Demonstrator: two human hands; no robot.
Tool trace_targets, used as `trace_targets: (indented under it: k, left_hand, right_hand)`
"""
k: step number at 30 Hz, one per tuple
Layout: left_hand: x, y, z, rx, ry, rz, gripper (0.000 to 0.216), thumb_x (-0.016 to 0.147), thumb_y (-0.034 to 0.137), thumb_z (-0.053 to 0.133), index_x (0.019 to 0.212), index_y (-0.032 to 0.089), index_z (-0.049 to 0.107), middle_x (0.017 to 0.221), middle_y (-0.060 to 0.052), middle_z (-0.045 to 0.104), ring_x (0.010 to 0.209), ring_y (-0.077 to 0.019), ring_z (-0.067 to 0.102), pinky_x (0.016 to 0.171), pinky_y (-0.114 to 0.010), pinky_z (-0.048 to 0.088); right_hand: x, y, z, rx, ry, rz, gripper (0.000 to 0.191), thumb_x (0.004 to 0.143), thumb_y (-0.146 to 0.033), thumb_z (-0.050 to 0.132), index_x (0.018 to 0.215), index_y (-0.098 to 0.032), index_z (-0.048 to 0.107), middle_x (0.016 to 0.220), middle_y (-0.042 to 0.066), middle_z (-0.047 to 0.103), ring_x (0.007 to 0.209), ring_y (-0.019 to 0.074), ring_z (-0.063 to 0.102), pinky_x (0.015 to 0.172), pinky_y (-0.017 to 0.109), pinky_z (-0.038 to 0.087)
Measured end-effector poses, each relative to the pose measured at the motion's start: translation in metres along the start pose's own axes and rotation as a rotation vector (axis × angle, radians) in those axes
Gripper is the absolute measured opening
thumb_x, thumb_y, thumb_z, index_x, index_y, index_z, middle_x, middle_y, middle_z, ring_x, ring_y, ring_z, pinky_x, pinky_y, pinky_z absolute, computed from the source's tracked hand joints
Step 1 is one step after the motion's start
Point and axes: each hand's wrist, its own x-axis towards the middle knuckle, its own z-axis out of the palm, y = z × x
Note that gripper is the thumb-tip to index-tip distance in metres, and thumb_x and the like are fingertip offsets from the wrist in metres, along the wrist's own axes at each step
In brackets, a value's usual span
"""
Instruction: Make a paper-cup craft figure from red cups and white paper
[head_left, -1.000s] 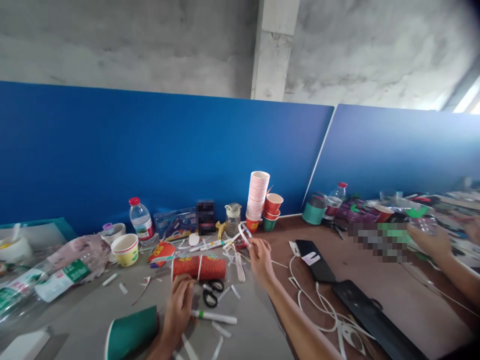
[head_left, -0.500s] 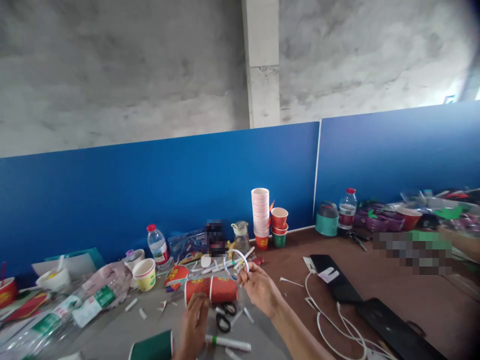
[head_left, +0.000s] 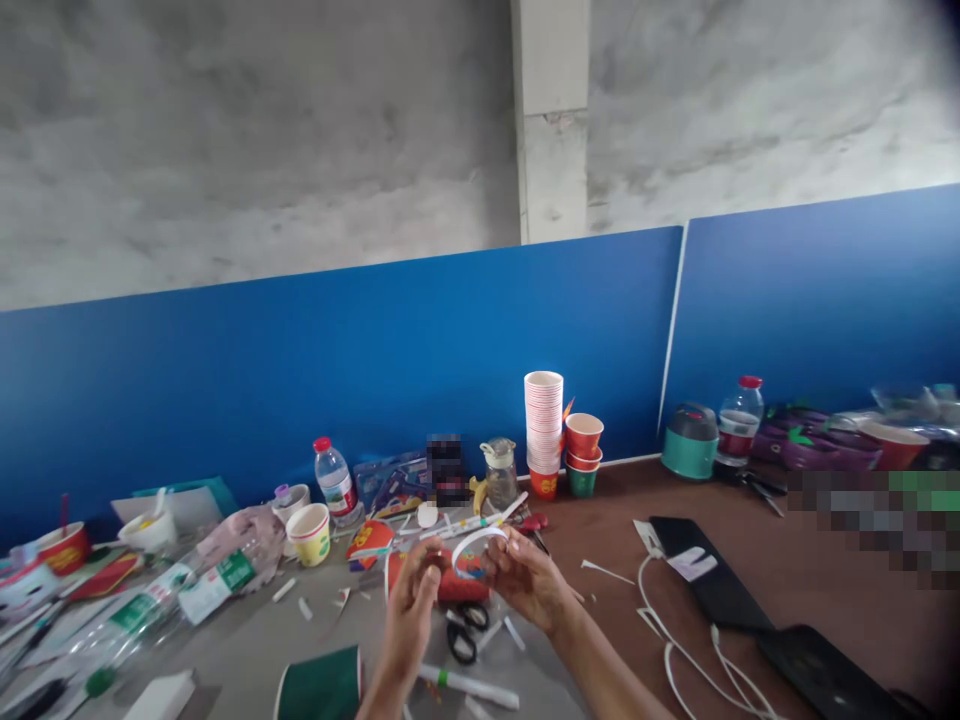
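Both my hands are raised over the table and pinch the two ends of a curved white paper strip (head_left: 474, 541). My left hand (head_left: 411, 608) grips its left end and my right hand (head_left: 529, 578) grips its right end. Behind the strip lies a red paper cup (head_left: 459, 588) on its side. Black scissors (head_left: 463, 635) and a white marker with a green band (head_left: 469, 685) lie just below my hands. A green paper cup (head_left: 319, 688) lies on its side near my left wrist.
A tall stack of paper cups (head_left: 543, 428) and a few red and green cups (head_left: 583, 452) stand by the blue partition (head_left: 300, 370). A water bottle (head_left: 335, 482), a yellow cup (head_left: 310, 533), paper scraps, a black phone (head_left: 701, 578) and white cables (head_left: 697, 650) lie around.
My left hand has lifted off the red cup and taken the strip's other end. The camera has tilted up and the person's hand at the right has gone out of view.
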Motion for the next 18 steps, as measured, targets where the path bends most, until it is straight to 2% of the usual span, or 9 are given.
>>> trace_targets:
  k: [3, 5, 8, 13, 16, 18]
  left_hand:
    - [-0.009, -0.010, 0.000, -0.034, -0.162, -0.089, 0.055, 0.074, 0.058, 0.061, 0.106, 0.014, 0.065, 0.075, -0.006, 0.067, 0.064, -0.0160, 0.059, 0.064, -0.027, 0.047]
    - [-0.014, -0.016, 0.000, -0.079, -0.228, -0.144, 0.060, 0.075, 0.059, 0.059, 0.112, 0.011, 0.062, 0.060, -0.002, 0.061, 0.058, -0.0141, 0.055, 0.060, -0.025, 0.043]
    - [-0.019, -0.021, 0.003, -0.109, -0.260, -0.193, 0.058, 0.077, 0.055, 0.060, 0.113, 0.011, 0.062, 0.062, -0.002, 0.060, 0.061, -0.0139, 0.054, 0.060, -0.025, 0.042]
    - [-0.020, -0.021, 0.009, -0.126, -0.267, -0.248, 0.045, 0.076, 0.053, 0.061, 0.092, 0.011, 0.068, 0.067, -0.002, 0.058, 0.054, -0.0104, 0.049, 0.055, -0.024, 0.041]
    - [-0.019, -0.024, 0.008, -0.072, -0.304, -0.253, 0.043, 0.077, 0.050, 0.060, 0.094, 0.011, 0.069, 0.062, 0.000, 0.054, 0.051, -0.0091, 0.044, 0.051, -0.022, 0.038]
    - [-0.019, -0.027, 0.007, -0.038, -0.349, -0.259, 0.042, 0.078, 0.048, 0.059, 0.097, 0.011, 0.070, 0.063, 0.000, 0.056, 0.052, -0.0097, 0.044, 0.050, -0.021, 0.038]
  right_hand:
    - [-0.003, 0.010, -0.013, 0.026, 0.068, -0.009, 0.026, 0.069, -0.029, 0.076, 0.067, -0.019, 0.052, 0.061, -0.005, 0.043, 0.061, 0.0103, 0.044, 0.064, 0.024, 0.038]
    - [-0.006, 0.016, -0.019, 0.039, 0.116, -0.013, 0.027, 0.068, -0.029, 0.076, 0.067, -0.020, 0.051, 0.061, -0.005, 0.043, 0.061, 0.0104, 0.044, 0.064, 0.025, 0.040]
    - [-0.009, 0.021, -0.022, 0.007, 0.167, 0.025, 0.026, 0.067, -0.031, 0.075, 0.067, -0.021, 0.051, 0.064, -0.004, 0.047, 0.064, 0.0128, 0.047, 0.072, 0.031, 0.043]
    - [-0.014, 0.019, -0.019, -0.123, 0.122, 0.140, 0.030, 0.066, -0.045, 0.073, 0.067, -0.020, 0.058, 0.064, -0.001, 0.052, 0.068, 0.0167, 0.052, 0.070, 0.032, 0.043]
    - [-0.017, 0.018, -0.022, -0.231, 0.111, 0.183, 0.037, 0.069, -0.056, 0.068, 0.069, -0.019, 0.064, 0.053, -0.003, 0.049, 0.058, 0.0147, 0.050, 0.066, 0.030, 0.041]
    - [-0.018, 0.017, -0.025, -0.307, 0.099, 0.211, 0.038, 0.071, -0.056, 0.068, 0.069, -0.017, 0.066, 0.047, -0.004, 0.046, 0.050, 0.0119, 0.045, 0.059, 0.028, 0.039]
